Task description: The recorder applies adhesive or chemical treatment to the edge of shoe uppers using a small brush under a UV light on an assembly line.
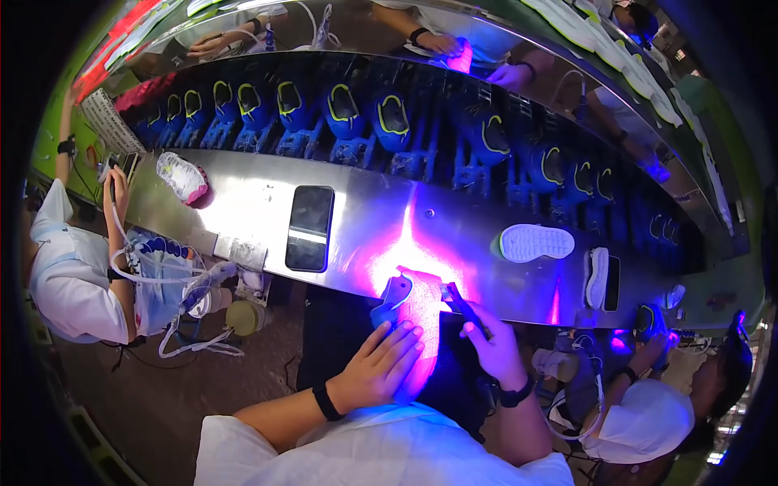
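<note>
Two hands on one shoe (417, 320) at bench (243, 202) near edge; left hand (379, 368) flat on it, fingers spread, pinning it steady; right hand (493, 348) closed round UV torch (460, 301), beam aimed at shoe to show marks; phone (309, 228) parked beyond; white sole (535, 242) farther right.

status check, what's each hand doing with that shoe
Left hand flat on the shoe, pinning it at the bench edge. Right hand gripping a small torch, violet light on the shoe. Phone alongside, apart.
</note>
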A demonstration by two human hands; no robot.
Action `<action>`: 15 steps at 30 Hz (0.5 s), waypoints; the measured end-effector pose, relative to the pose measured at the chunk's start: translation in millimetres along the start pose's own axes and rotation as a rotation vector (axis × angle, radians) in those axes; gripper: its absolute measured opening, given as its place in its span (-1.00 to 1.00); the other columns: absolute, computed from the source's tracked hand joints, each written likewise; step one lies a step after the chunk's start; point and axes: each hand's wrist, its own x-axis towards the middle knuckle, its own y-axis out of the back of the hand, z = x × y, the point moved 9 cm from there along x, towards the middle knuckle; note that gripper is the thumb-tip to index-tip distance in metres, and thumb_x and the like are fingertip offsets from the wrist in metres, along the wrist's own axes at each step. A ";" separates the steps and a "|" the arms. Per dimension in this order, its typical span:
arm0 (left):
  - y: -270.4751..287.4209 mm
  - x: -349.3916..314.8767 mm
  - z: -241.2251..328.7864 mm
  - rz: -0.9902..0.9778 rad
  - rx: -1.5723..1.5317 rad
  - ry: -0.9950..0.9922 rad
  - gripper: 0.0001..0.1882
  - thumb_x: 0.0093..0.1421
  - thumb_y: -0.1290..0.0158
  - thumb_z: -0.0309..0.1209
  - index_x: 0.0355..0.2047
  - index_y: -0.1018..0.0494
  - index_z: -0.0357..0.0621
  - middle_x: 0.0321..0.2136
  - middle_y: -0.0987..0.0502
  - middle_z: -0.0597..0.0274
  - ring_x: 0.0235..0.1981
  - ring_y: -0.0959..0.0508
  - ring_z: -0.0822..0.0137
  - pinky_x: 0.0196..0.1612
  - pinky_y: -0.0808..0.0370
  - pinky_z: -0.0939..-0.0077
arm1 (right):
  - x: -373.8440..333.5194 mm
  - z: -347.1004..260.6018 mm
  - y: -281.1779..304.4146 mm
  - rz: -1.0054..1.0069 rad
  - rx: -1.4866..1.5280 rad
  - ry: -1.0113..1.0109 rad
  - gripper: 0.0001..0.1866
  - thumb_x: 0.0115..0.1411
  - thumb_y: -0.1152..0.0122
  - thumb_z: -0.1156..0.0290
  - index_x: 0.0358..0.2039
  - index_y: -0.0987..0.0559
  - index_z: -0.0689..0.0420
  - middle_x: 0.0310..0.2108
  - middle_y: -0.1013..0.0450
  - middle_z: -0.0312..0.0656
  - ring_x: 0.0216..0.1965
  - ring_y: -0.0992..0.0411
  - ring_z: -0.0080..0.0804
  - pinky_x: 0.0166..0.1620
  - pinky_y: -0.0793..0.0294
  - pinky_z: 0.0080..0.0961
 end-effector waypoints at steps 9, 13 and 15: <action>-7.1 5.3 5.7 -0.026 0.076 -0.094 -0.51 0.13 -0.18 -0.33 0.05 -0.54 -0.30 0.21 -0.51 -0.15 0.32 -0.46 -0.07 0.41 -0.26 -0.09 | -49.6 -15.8 2.6 -0.049 -0.089 -0.017 -0.52 0.38 -0.27 0.41 0.28 -0.50 0.22 -0.09 -0.65 -0.06 -0.22 -0.61 -0.48 -0.06 -0.58 -0.44; -7.8 7.5 7.8 -0.037 0.079 -0.113 -0.49 0.18 -0.06 -0.37 0.13 -0.52 -0.35 0.21 -0.51 -0.15 0.32 -0.47 -0.05 0.41 -0.30 -0.06 | -28.3 -25.2 12.1 -0.026 -0.167 -0.017 -0.53 0.39 -0.25 0.39 0.28 -0.50 0.20 -0.20 -0.65 -0.08 -0.28 -0.60 -0.45 -0.09 -0.57 -0.45; -8.4 7.4 8.2 -0.039 0.084 -0.115 -0.49 0.17 -0.06 -0.38 0.12 -0.52 -0.34 0.20 -0.52 -0.15 0.31 -0.47 -0.05 0.41 -0.30 -0.06 | -22.3 -24.0 15.0 -0.014 -0.207 -0.007 -0.52 0.39 -0.25 0.40 0.29 -0.49 0.20 -0.31 -0.62 -0.13 -0.34 -0.56 -0.47 -0.15 -0.54 -0.47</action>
